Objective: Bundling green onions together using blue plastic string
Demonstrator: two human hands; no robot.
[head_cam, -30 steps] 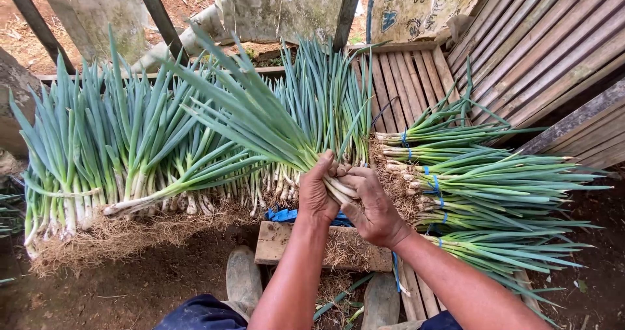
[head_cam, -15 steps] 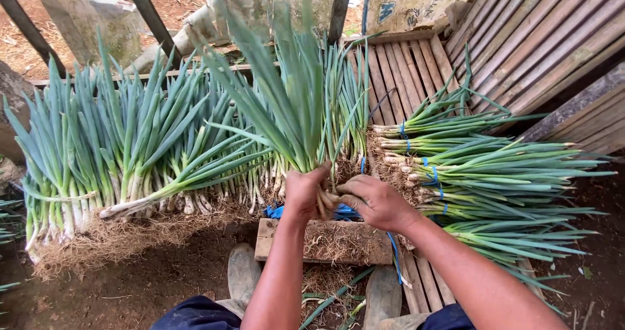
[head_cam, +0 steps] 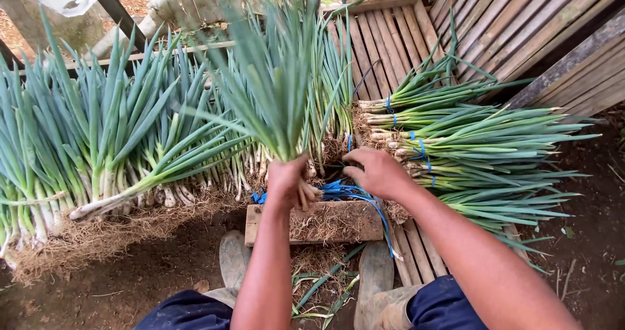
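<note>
Above wooden block (head_cam: pixel 325 222), left hand (head_cam: pixel 286 183) fingers clasp upright scallion bunch (head_cam: pixel 277 102).

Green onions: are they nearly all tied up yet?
Not nearly. A few tied bundles with blue bands lie stacked on the right. The left hand holds one bunch upright while the right hand reaches at the blue ties. The big loose row on the left waits.

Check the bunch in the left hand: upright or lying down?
Upright. The left hand grips the green onion bunch at its base, leaves pointing up and away.
</note>
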